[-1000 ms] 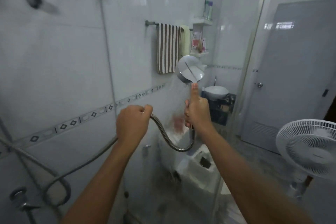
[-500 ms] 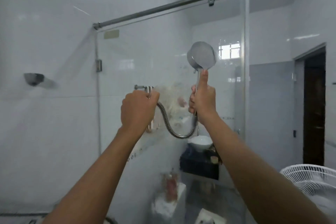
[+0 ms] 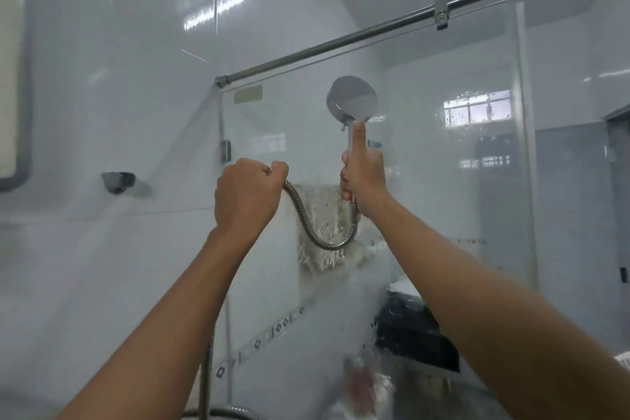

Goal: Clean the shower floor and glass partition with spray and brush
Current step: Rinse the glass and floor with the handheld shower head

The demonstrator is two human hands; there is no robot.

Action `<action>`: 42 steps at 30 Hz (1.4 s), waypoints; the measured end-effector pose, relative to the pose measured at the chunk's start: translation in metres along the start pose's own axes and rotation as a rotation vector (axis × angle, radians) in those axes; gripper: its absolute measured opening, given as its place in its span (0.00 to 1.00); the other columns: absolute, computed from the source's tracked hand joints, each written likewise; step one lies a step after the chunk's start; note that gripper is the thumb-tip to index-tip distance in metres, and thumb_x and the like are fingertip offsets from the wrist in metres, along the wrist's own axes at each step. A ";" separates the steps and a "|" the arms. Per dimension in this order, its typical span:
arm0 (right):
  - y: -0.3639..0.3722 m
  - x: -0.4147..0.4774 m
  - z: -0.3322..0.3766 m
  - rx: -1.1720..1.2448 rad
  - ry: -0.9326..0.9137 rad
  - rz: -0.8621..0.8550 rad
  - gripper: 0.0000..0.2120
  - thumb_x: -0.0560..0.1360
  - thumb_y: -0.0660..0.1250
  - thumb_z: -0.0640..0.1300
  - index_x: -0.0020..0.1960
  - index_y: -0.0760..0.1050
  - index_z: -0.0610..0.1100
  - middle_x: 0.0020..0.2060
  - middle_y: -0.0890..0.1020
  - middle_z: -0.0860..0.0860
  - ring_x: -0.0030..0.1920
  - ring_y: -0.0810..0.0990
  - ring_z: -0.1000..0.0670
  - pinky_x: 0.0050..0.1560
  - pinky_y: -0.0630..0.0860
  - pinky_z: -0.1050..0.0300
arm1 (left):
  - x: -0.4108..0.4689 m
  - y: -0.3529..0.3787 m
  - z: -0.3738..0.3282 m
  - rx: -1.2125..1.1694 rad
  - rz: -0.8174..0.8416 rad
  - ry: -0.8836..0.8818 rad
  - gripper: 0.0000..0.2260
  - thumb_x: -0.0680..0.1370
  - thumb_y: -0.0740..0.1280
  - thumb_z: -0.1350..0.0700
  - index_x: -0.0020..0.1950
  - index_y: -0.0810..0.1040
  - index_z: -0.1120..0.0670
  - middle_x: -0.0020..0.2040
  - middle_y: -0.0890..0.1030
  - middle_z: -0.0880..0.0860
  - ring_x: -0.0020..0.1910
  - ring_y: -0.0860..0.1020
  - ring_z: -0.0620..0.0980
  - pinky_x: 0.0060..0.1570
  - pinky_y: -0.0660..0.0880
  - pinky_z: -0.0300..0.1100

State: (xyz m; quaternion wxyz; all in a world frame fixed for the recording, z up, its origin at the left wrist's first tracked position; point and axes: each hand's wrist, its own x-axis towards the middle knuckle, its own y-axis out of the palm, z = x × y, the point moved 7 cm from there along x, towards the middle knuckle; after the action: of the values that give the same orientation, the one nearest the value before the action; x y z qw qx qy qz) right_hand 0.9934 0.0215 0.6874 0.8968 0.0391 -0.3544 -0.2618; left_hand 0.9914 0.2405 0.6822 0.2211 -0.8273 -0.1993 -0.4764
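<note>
Your right grip (image 3: 363,177) curled round shower head (image 3: 351,99) handle, thumb up; your left grip (image 3: 247,196) clenches hose (image 3: 310,232); head held near wet glass partition (image 3: 443,198).

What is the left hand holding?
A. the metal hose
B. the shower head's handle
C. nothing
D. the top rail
A: the left hand grips the hose in its fist, while the right hand holds the shower head by its handle.
</note>
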 end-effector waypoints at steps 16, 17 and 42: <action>-0.046 -0.098 -0.146 0.059 0.253 0.137 0.34 0.74 0.54 0.74 0.36 0.68 0.42 0.24 0.63 0.46 0.21 0.62 0.50 0.22 0.62 0.60 | -0.127 0.027 0.016 0.231 0.308 -0.154 0.21 0.73 0.66 0.51 0.27 0.58 0.54 0.24 0.56 0.50 0.27 0.55 0.50 0.27 0.55 0.42; -0.051 -0.108 -0.156 0.069 0.278 0.150 0.34 0.74 0.54 0.74 0.36 0.68 0.42 0.24 0.63 0.46 0.21 0.62 0.50 0.22 0.62 0.60 | -0.139 0.029 0.017 0.255 0.316 -0.179 0.21 0.72 0.66 0.51 0.28 0.58 0.55 0.25 0.56 0.50 0.27 0.55 0.50 0.27 0.55 0.42; -0.138 -0.560 -0.367 0.030 1.254 0.548 0.33 0.74 0.53 0.74 0.32 0.67 0.45 0.21 0.64 0.47 0.19 0.62 0.50 0.23 0.62 0.63 | -0.592 -0.118 0.089 0.868 0.513 -0.896 0.26 0.75 0.67 0.49 0.22 0.58 0.53 0.20 0.59 0.50 0.20 0.59 0.42 0.24 0.55 0.41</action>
State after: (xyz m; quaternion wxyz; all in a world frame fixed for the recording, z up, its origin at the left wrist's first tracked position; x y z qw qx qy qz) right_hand 0.8306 0.1394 0.0336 0.9659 0.1044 0.2312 0.0516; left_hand 0.7135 0.3163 0.1446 0.5357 -0.8022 -0.2425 0.1036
